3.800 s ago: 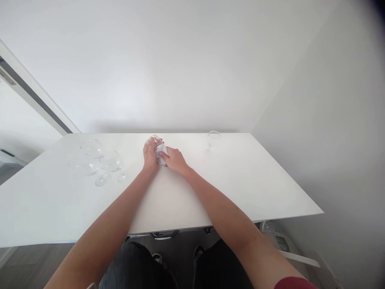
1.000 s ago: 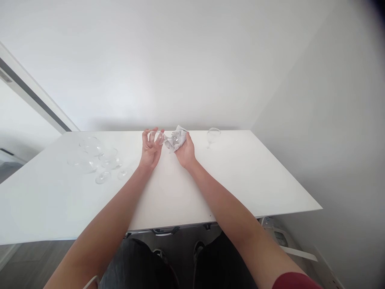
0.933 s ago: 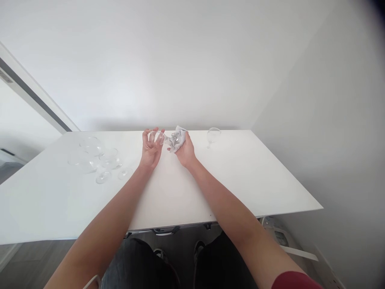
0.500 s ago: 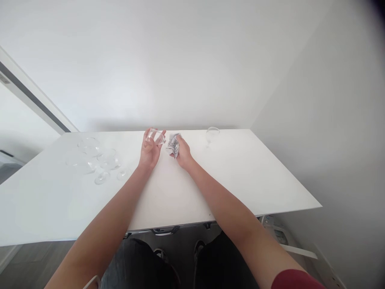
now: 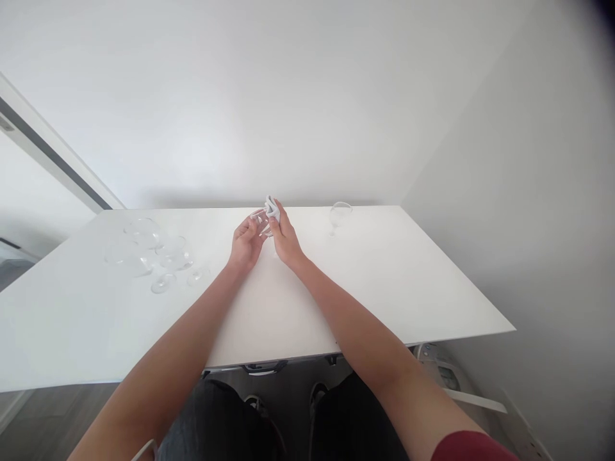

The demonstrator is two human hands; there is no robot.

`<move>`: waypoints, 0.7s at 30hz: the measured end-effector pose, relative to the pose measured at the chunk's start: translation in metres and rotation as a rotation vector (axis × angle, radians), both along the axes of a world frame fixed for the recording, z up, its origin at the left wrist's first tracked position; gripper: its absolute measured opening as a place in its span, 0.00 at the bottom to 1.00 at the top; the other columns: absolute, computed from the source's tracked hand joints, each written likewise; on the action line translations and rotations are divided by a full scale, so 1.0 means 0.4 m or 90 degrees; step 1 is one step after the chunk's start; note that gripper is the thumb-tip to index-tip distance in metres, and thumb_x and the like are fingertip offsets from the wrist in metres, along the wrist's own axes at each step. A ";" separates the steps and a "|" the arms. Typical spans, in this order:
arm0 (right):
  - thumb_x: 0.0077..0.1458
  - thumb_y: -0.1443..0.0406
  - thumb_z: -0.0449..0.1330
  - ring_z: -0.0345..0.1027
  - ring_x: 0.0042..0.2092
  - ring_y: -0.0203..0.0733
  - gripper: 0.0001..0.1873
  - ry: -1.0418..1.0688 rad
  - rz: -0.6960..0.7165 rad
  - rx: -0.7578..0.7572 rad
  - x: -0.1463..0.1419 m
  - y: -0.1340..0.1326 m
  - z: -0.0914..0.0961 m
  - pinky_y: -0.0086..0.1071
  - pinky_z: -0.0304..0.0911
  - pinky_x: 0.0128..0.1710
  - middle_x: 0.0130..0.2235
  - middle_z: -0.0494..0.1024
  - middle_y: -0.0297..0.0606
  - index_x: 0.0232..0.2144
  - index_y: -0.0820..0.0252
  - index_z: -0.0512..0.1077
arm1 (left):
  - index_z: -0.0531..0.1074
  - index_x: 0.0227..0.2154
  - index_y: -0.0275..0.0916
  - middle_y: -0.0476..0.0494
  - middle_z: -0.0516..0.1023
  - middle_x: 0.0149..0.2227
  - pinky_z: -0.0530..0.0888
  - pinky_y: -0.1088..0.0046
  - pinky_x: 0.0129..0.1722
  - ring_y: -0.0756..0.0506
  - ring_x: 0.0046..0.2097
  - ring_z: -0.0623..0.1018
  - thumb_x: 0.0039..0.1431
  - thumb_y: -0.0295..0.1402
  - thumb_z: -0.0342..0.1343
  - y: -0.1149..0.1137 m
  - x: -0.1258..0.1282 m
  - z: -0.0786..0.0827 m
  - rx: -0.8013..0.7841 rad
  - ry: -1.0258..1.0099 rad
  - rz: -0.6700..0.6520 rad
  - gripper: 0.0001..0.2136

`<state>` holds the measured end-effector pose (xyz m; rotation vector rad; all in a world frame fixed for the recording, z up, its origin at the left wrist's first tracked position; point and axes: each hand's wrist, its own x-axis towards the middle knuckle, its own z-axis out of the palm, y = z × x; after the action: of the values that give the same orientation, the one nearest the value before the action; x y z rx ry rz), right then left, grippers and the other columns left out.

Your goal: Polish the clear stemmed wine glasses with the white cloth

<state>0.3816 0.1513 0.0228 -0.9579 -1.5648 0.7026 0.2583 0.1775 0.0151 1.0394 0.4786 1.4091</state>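
Over the far middle of the table, my left hand point(image 5: 246, 242) is closed around a clear stemmed glass point(image 5: 262, 223). Its fingers wrap the glass from the left. My right hand point(image 5: 286, 238) grips a bunched pale grey cloth point(image 5: 271, 207) between thumb and fingers, and the cloth meets the upper right side of the glass. Both hands are close together, so part of the glass is hidden behind fingers and cloth.
Several clear stemmed glasses point(image 5: 175, 253) are grouped on the left of the white table point(image 5: 269, 307). Another stemmed glass point(image 5: 341, 214) stands at the back right. A white wall point(image 5: 307, 102) rises behind the table's far edge.
The glass has turned in my left hand and moved right. My right hand has raised the cloth from the stem end to the upper side of the glass; the hands are closer together.
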 end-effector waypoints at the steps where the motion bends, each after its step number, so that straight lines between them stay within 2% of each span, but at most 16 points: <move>1: 0.72 0.54 0.43 0.40 0.76 0.43 0.32 -0.027 0.009 0.004 -0.001 -0.001 -0.004 0.49 0.41 0.74 0.76 0.47 0.34 0.74 0.47 0.43 | 0.79 0.44 0.41 0.34 0.79 0.54 0.75 0.56 0.56 0.35 0.59 0.77 0.60 0.48 0.64 0.005 -0.001 -0.003 -0.003 -0.013 0.014 0.17; 3: 0.72 0.54 0.45 0.37 0.76 0.45 0.33 -0.101 0.038 0.033 -0.002 -0.003 -0.010 0.48 0.39 0.75 0.76 0.44 0.32 0.74 0.46 0.46 | 0.79 0.42 0.39 0.33 0.79 0.54 0.74 0.55 0.58 0.35 0.61 0.75 0.61 0.50 0.63 0.016 -0.001 -0.010 -0.008 -0.036 0.036 0.19; 5: 0.72 0.54 0.44 0.35 0.77 0.45 0.33 -0.121 0.024 0.033 -0.005 -0.004 -0.014 0.47 0.40 0.75 0.77 0.41 0.31 0.75 0.47 0.44 | 0.78 0.43 0.40 0.34 0.78 0.55 0.73 0.57 0.60 0.36 0.62 0.74 0.62 0.49 0.62 0.022 0.000 -0.015 -0.013 -0.044 0.032 0.18; 8: 0.73 0.54 0.42 0.35 0.77 0.45 0.35 -0.102 -0.021 0.007 -0.008 -0.002 -0.018 0.48 0.44 0.74 0.77 0.38 0.34 0.76 0.50 0.38 | 0.77 0.49 0.43 0.37 0.76 0.58 0.72 0.59 0.61 0.38 0.63 0.73 0.62 0.47 0.62 0.018 0.005 -0.015 -0.018 -0.037 0.003 0.17; 13: 0.72 0.55 0.42 0.34 0.77 0.43 0.34 -0.132 -0.068 0.047 -0.006 0.001 -0.013 0.47 0.45 0.74 0.77 0.40 0.31 0.75 0.50 0.42 | 0.76 0.51 0.43 0.36 0.77 0.57 0.73 0.56 0.60 0.36 0.63 0.73 0.66 0.55 0.53 0.005 0.007 -0.010 -0.010 -0.015 -0.088 0.23; 16: 0.71 0.53 0.46 0.42 0.76 0.45 0.33 -0.132 -0.023 0.064 0.002 0.004 -0.007 0.46 0.49 0.73 0.76 0.49 0.31 0.74 0.47 0.49 | 0.76 0.49 0.42 0.36 0.78 0.56 0.73 0.57 0.58 0.36 0.62 0.74 0.64 0.51 0.59 0.005 0.001 -0.009 0.022 -0.006 -0.080 0.20; 19: 0.72 0.53 0.45 0.61 0.69 0.47 0.30 -0.075 -0.014 0.015 0.013 0.010 -0.007 0.48 0.59 0.68 0.69 0.66 0.31 0.73 0.42 0.51 | 0.77 0.47 0.41 0.36 0.79 0.55 0.75 0.58 0.56 0.37 0.60 0.75 0.64 0.48 0.60 0.006 -0.004 -0.005 0.027 -0.003 -0.079 0.17; 21: 0.72 0.53 0.46 0.63 0.67 0.47 0.31 -0.049 -0.006 0.007 0.017 0.013 -0.009 0.48 0.60 0.67 0.68 0.67 0.32 0.73 0.42 0.49 | 0.78 0.46 0.42 0.37 0.79 0.54 0.76 0.58 0.55 0.37 0.59 0.76 0.65 0.51 0.58 0.006 -0.004 -0.002 0.022 -0.005 -0.090 0.18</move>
<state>0.3884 0.1566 0.0193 -0.9940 -1.6281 0.6560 0.2565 0.1797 0.0144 1.0741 0.3680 1.2995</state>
